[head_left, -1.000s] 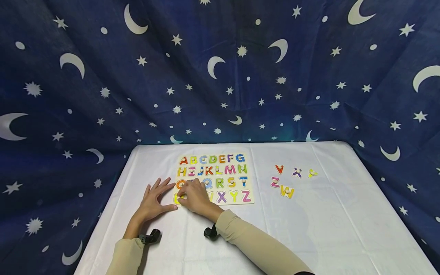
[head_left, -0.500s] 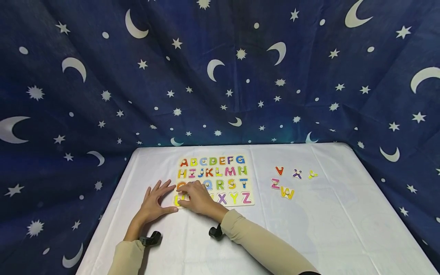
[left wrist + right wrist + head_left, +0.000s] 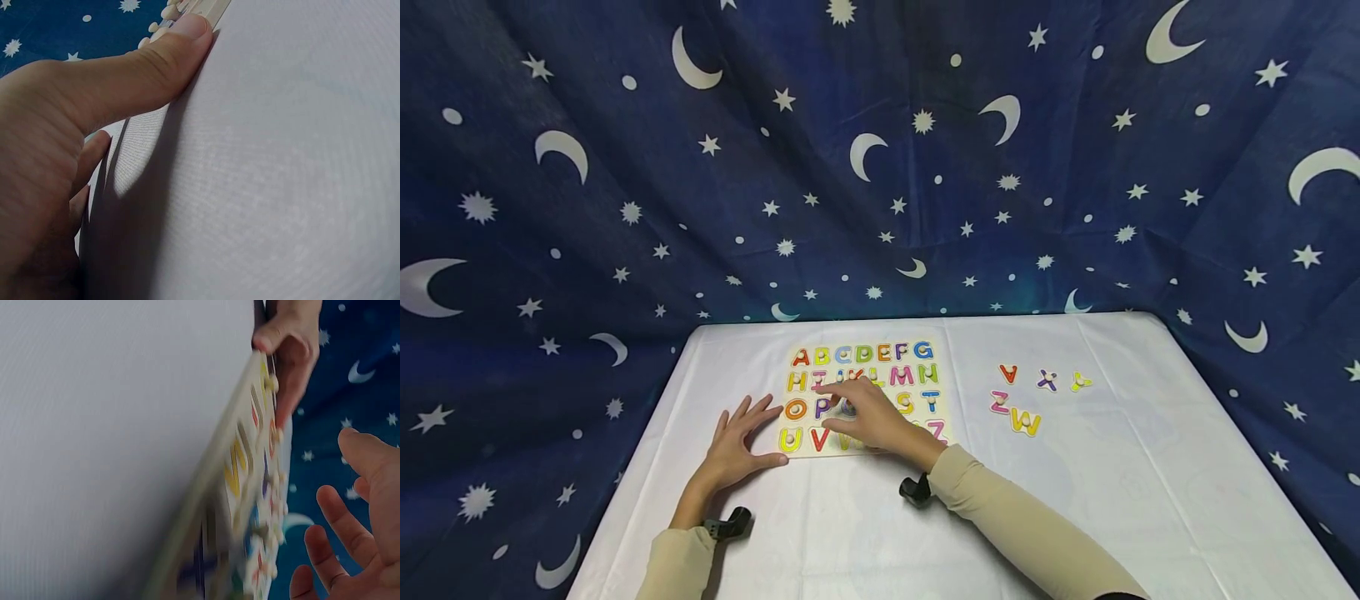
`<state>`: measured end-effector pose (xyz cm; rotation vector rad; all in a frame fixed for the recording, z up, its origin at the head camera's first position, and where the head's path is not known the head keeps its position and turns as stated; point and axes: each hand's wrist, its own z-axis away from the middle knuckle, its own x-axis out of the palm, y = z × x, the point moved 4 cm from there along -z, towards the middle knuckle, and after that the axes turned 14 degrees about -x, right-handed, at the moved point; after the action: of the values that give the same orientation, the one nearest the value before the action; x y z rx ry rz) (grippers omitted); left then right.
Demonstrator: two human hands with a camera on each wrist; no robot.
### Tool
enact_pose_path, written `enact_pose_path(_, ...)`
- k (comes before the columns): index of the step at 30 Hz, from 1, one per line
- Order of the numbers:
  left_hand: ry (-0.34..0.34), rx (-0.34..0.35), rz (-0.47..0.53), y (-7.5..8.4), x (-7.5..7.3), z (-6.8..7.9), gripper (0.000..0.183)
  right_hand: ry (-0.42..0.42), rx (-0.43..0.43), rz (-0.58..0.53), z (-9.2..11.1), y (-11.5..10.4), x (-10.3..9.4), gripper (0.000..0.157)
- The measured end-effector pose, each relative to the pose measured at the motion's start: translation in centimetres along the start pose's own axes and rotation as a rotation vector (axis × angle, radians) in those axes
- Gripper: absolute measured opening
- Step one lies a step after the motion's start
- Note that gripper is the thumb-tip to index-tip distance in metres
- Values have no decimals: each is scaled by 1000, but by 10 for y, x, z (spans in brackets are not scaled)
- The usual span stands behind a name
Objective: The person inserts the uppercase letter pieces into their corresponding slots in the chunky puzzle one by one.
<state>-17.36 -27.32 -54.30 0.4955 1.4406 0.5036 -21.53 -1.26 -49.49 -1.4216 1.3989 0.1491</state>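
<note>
A cream alphabet puzzle board (image 3: 946, 392) lies on the white table, many of its letters bearing small wooden knobs. At its near left corner is the yellow U piece (image 3: 790, 440), seated in its slot. My left hand (image 3: 732, 450) rests at the board's left side with fingers spread; its thumb (image 3: 181, 37) touches the near left corner. Above the middle of the board is my right hand (image 3: 876, 417), fingers loosely bent and apart, holding nothing. It covers part of the lower rows. In the right wrist view, its fingers (image 3: 340, 522) stand clear of the knobs.
Right of the board lie loose knobbed letters: a red V (image 3: 1008, 373), a purple X (image 3: 1047, 380), a yellow Y (image 3: 1081, 382), a pink Z (image 3: 999, 402) and a yellow W (image 3: 1026, 422). A dark blue star-and-moon cloth (image 3: 880, 225) hangs behind the table.
My right hand has let go of the U piece and moved right across the board, uncovering the U, the P and the printed V. My left hand stays where it was.
</note>
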Motion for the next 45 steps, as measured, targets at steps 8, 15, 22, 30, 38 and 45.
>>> enact_pose_path(8, -3, -19, 10, 0, 2, 0, 90, 90, 64, 37, 29, 29, -52, 56)
enact_pose_path(15, -5, -19, 8, 0, 1, 0, 90, 161, 164, 138, 74, 68, -101, 59)
enact_pose_path(22, -2, -14, 2, 0, 1, 2, 90, 208, 312, 258, 127, 100, -143, 71)
enact_pose_path(30, 0, -11, 9, 0, 1, 2, 90, 184, 461, 358, 168, 126, -169, 68)
enact_pose_path(38, -12, -22, 7, -1, 3, 1, 91, 177, 494, 403, 187, 134, -179, 41)
enact_pose_path(45, 5, 0, -2, 0, 1, 1, 91, 181, 495, 406, 191, 139, -179, 29)
